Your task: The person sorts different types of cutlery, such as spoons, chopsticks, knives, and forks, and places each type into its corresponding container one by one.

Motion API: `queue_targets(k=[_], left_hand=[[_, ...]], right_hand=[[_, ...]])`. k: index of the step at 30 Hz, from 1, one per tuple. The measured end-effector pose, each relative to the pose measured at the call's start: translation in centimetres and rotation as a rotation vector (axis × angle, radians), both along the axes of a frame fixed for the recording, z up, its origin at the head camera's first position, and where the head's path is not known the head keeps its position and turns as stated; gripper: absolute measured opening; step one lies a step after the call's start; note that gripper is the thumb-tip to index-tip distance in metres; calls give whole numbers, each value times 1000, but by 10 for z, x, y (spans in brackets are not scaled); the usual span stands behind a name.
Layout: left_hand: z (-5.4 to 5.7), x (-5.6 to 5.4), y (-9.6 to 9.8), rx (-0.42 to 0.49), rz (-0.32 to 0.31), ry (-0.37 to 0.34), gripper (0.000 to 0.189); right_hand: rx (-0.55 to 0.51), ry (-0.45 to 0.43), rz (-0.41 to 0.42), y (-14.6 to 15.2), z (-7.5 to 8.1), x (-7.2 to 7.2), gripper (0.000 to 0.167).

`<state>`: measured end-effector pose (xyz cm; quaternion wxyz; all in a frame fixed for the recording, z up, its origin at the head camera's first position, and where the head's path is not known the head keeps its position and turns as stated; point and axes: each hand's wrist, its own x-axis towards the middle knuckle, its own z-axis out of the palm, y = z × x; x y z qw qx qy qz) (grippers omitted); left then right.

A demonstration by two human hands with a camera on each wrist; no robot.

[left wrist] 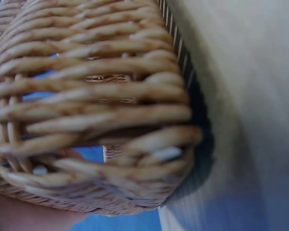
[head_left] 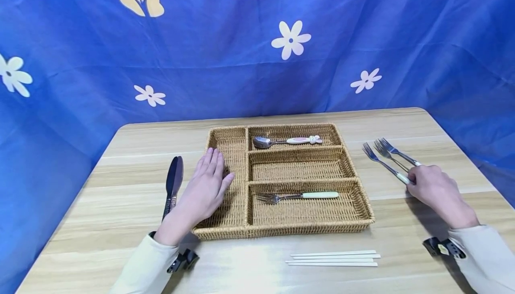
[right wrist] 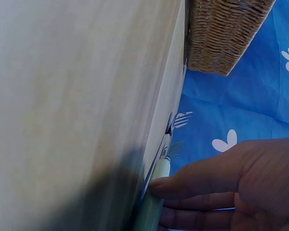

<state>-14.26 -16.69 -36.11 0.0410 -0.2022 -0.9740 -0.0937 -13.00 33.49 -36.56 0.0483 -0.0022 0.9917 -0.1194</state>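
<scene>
Wicker tray (head_left: 310,229) holds spoon (head_left: 287,141) and fork (head_left: 299,196), left hand (head_left: 207,184) outstretched, right hand (head_left: 436,192) pinching another fork (right wrist: 150,209).

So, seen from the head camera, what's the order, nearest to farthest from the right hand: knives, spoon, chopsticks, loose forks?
1. Loose forks, at the right hand
2. Chopsticks, in front of the tray
3. Spoon, in the tray's back compartment
4. Knives, left of the tray

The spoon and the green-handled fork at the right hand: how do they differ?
The spoon lies inside the tray; the fork is outside, pinched by the right hand. The spoon ends in a rounded bowl, the fork in tines. Both have metal heads.
</scene>
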Motion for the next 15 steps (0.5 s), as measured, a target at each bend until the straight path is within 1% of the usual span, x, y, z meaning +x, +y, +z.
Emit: queue_targets(k=[7, 13, 15], left_hand=[[-1, -1, 2, -10, -6, -1, 67], [-1, -1, 1, -21, -6, 3, 66], [-2, 0, 0, -18, -6, 7, 65]], right_hand=[[5, 5, -6, 0, 3, 1, 10], [-2, 80, 28, -5, 8, 3, 3], [-5, 116, 40, -9, 10, 4, 5]])
